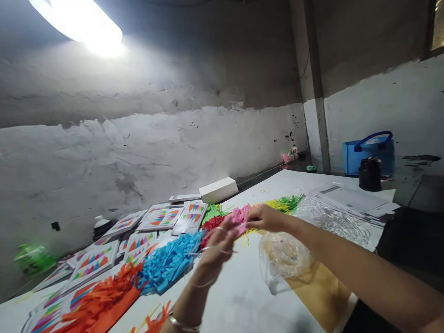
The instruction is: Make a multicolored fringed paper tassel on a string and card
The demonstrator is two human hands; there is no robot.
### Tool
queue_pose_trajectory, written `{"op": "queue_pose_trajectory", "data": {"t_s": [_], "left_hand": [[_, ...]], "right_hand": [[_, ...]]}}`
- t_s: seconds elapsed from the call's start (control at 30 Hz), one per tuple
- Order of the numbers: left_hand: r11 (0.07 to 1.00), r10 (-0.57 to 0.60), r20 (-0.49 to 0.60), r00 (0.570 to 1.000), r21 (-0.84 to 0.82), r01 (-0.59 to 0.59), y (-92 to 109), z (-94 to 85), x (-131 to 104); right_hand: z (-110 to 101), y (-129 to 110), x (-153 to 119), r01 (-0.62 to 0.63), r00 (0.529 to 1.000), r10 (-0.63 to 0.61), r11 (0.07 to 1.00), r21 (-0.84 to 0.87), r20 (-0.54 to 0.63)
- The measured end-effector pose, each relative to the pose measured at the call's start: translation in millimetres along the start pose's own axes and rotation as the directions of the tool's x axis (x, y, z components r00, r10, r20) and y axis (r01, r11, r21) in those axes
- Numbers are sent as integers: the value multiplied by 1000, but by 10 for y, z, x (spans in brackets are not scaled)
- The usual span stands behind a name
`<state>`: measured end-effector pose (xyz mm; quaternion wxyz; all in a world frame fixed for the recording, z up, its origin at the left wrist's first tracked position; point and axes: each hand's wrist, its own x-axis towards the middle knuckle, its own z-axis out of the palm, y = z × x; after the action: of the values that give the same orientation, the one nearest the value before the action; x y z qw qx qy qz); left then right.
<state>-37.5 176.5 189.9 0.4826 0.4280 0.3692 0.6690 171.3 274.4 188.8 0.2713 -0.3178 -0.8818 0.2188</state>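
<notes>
Head camera view shows both hands of the person working above the middle of the white surface (229,291), with a pink paper piece (241,227) between them. The right hand (265,218) pinches it with thumb and fingertips; the left hand (217,247) is blurred, its bent fingers beside the same piece, and whether its grip is closed on it cannot be told. Thin pale strands (222,250) cross the left fingers. The step in hand looks like fine handling of that piece; a next move would seem to call for light fingertip control, keeping strands and paper from snagging. Pink fringe (239,213) lies just behind the hands, and the row of tassels runs from orange fringe (107,296) at the near left corner through blue fringe (171,263) and red fringe (211,223) to green fringe (289,202) towards the far right, so sideways room there is tight. Printed packets (163,217) crowd the left edge. Below the right forearm lie a clear plastic bag (277,254) and a tan sheet (322,296), with silvery strands (333,224) near the right edge. The widest white stretch lies between the left forearm and the bag, towards the near edge.
</notes>
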Motion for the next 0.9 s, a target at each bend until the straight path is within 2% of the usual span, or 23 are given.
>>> {"op": "queue_pose_trajectory", "data": {"t_s": [0.07,0.1,0.17,0.23,0.3,0.33,0.37,0.43,0.53,0.6,0.67,0.73,0.8,0.83,0.9], "left_hand": [[993,-95,85,992,72,89,-182,90,11],[989,-127,105,986,94,117,-169,41,40],[987,-133,90,987,105,123,37,-207,142],[993,-88,30,996,78,85,343,-522,271],[997,-26,-28,999,69,28,542,-715,363],[997,-7,-39,999,77,10,558,-725,379],[996,-2,-32,999,92,5,513,-674,372],[989,-41,32,999,140,36,288,-430,304],[962,-192,179,965,227,150,-68,-51,164],[952,-236,205,950,245,184,-96,-49,118],[966,-186,156,970,211,151,81,-308,137],[986,-76,56,996,150,67,359,-701,203],[993,3,-26,1000,117,0,570,-1023,272],[993,19,-49,999,114,-14,607,-1100,291],[992,8,-50,999,125,-1,513,-1042,277]], "right_hand": [[11,-74,45,24,998,-25,999,33,53],[-67,-27,-1,14,998,-18,999,50,68],[-336,199,-198,-44,997,39,996,76,71],[-613,477,-434,-127,991,124,989,81,44],[-733,636,-565,-174,985,174,982,76,9],[-708,635,-559,-181,983,182,981,73,-4],[-628,576,-502,-176,984,177,982,71,-9],[-360,328,-281,-136,991,136,988,68,9],[-13,-84,59,-45,993,35,995,85,112],[-20,-164,112,-39,987,22,994,103,156],[-220,-32,-11,-83,986,65,990,114,153],[-479,220,-235,-155,984,144,982,107,109],[-630,428,-424,-201,979,196,975,95,62],[-630,469,-464,-212,977,209,973,88,45],[-470,387,-401,-204,979,202,976,76,27]]}}
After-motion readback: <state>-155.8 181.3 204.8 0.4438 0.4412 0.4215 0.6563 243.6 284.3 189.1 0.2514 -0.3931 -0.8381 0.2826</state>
